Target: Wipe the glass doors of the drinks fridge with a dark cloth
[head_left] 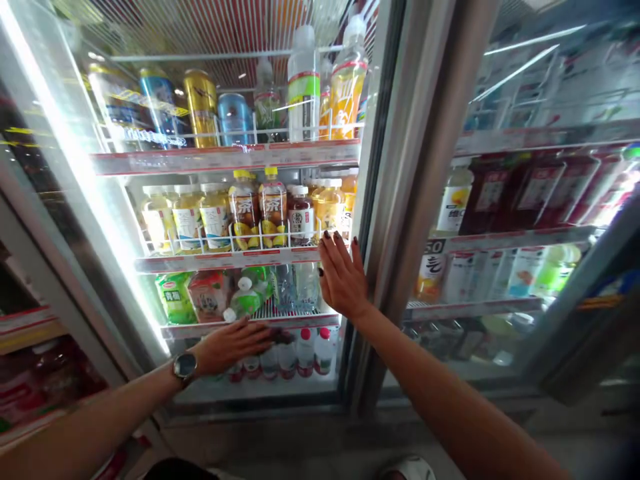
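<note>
My right hand (345, 279) lies with its fingers stretched out against the glass door (325, 167) of a lit drinks fridge, close to the metal door frame (395, 213). Lower down and to the left, my left hand (234, 344) is held out flat, its fingertips blurred, in front of the lower shelf edge (200, 330). Whether it touches the glass I cannot tell. Neither hand holds anything. Behind the right fingers stand yellow drink bottles (331, 200). Clear bottles with green labels (250, 293) lie on their sides above my left hand.
Cans (200, 107) and tall bottles (303, 87) fill the top shelf. Tea bottles with yellow caps (273, 207) stand on the middle one. Green cartons (174, 297) and red-capped bottles (306, 350) are lower. To the right, another glass-fronted fridge section holds dark bottles (493, 190).
</note>
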Demonstrator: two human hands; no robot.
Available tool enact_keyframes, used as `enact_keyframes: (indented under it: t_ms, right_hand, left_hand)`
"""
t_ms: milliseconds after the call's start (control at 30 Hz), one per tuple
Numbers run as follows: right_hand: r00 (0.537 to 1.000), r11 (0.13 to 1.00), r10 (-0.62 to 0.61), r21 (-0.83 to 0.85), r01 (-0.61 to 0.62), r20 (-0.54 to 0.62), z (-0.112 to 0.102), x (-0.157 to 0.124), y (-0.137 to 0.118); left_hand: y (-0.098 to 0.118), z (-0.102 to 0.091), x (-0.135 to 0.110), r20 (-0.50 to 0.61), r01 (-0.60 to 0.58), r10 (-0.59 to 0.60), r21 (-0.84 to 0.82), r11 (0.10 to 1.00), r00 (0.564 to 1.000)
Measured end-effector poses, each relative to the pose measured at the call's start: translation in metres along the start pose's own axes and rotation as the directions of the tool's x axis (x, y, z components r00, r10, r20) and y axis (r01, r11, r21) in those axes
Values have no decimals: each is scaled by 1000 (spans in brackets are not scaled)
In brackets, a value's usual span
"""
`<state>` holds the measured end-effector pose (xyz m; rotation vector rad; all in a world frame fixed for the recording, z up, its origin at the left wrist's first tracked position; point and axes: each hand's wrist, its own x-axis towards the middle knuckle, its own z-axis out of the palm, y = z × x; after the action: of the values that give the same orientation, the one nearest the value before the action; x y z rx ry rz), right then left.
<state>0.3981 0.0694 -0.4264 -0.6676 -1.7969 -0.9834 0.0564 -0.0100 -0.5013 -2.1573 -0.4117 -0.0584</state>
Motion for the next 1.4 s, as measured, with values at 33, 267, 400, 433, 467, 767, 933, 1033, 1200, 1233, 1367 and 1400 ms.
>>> enact_keyframes:
  t_ms: [33,267,400,433,467,767,933,1033,1200,1233,1367,1400]
  right_hand:
    - [1000,1000,-2,8,2,6,0,0,0]
    - [1000,1000,19,9,-19,7,0,-2,0]
    - [1000,1000,19,-19,-19,-8,3,-4,1]
    - [1000,1000,18,-25,-18,-8,4,-5,1]
    - [1000,999,18,-29,-19,-8,4,-5,1]
    - [1000,1000,-8,-16,8,-6,-2,0,-1]
    - [1000,1000,0,-21,0,-8,-1,-1,-1]
    - [1000,999,0,-34,-1,-25,1,-3,0]
    - [999,999,-19,-51,17,-51,2,-3,0]
    - [999,999,-20,-50,18,-49,2,-3,0]
    - [1000,1000,0,-16,0,11,0,-3,0]
    - [1000,1000,6,-3,-6,25,0,-3,0]
  left_hand:
    - [1,1,-14,15,-94,94,-27,995,995]
    - [-139,-87,-32,-72,235,-232,44,971,970]
    - [-166,-103,-10,-339,567,-520,47,823,784]
    - [-155,-94,-10,-343,567,-521,41,823,781]
    - [-137,-82,-14,-320,542,-504,37,839,802]
    - [-41,-23,-96,51,93,-94,26,995,994]
    - [-161,-102,-71,-205,471,-442,122,874,873]
    - [-194,-118,-55,-346,665,-600,102,740,721]
    - [-110,-63,-89,-265,586,-543,119,801,797]
    - [-83,-49,-103,-216,554,-524,107,826,824]
    - [-19,-19,-140,-34,419,-418,34,907,908]
    - [-21,-21,-141,-7,393,-393,26,919,919]
